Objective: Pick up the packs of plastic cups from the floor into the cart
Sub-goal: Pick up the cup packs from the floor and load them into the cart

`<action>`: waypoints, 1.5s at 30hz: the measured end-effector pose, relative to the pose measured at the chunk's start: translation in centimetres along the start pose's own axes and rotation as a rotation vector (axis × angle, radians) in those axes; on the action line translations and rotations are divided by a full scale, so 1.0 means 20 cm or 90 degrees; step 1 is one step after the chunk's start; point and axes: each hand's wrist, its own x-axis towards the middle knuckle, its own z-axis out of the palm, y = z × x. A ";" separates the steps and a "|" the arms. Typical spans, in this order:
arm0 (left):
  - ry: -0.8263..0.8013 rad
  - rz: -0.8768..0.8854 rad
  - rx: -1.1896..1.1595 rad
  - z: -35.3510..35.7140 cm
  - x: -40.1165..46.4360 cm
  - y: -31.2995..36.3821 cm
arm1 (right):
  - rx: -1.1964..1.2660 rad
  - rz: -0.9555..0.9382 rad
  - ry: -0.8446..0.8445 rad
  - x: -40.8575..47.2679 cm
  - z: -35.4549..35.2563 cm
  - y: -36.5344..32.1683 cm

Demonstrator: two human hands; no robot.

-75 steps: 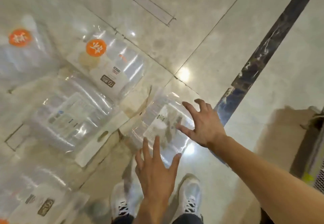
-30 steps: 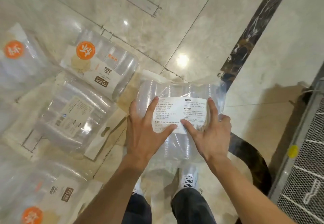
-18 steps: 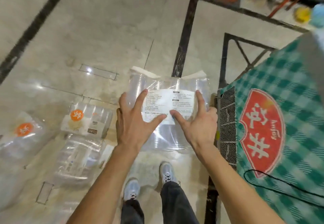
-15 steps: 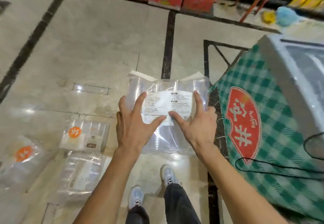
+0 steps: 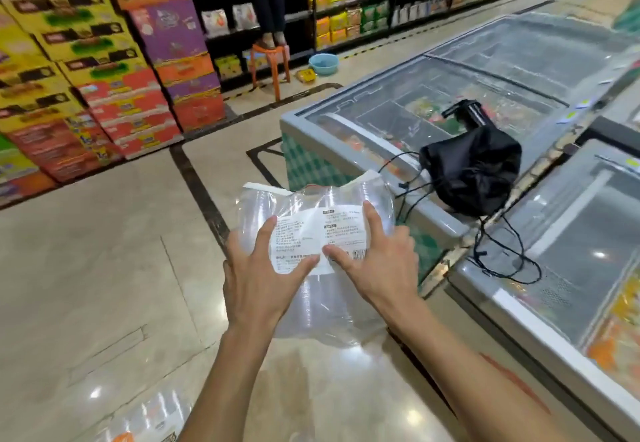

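Observation:
I hold a clear pack of plastic cups (image 5: 323,306) with a white printed label in front of me at about waist height. My left hand (image 5: 261,277) grips its left side and my right hand (image 5: 375,265) grips its right side, thumbs pressed on the label. Another pack of cups with an orange sticker (image 5: 145,421) lies on the floor at the bottom left edge. No cart is in view.
Glass-topped chest freezers (image 5: 491,88) stand on the right, with a black bag (image 5: 474,168) and loose cables on top. Stacked colourful cartons (image 5: 104,71) line the left. Far back, a person stands on an orange stool (image 5: 272,60) by shelves, next to a blue basin (image 5: 323,63).
I reached down, gripped the pack with both hands and lifted it off the floor. My view rose from the floor to the shop aisle and the freezers.

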 end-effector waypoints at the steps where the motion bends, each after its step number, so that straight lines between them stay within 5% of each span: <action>1: -0.017 0.024 -0.001 0.04 -0.04 0.10 | 0.001 0.020 0.016 -0.03 -0.09 0.10; 12: -0.207 0.278 -0.016 0.67 -0.86 1.19 | -0.014 0.294 0.140 -0.64 -0.98 1.34; 22: -0.388 0.494 -0.015 1.13 -1.55 1.84 | -0.043 0.560 0.249 -1.29 -1.46 2.04; 37: -0.684 0.748 -0.011 1.55 -2.81 2.17 | -0.064 0.919 0.363 -2.50 -1.65 2.61; 45: -0.715 0.724 0.039 1.83 -3.63 2.19 | -0.056 0.950 0.304 -3.15 -1.69 3.23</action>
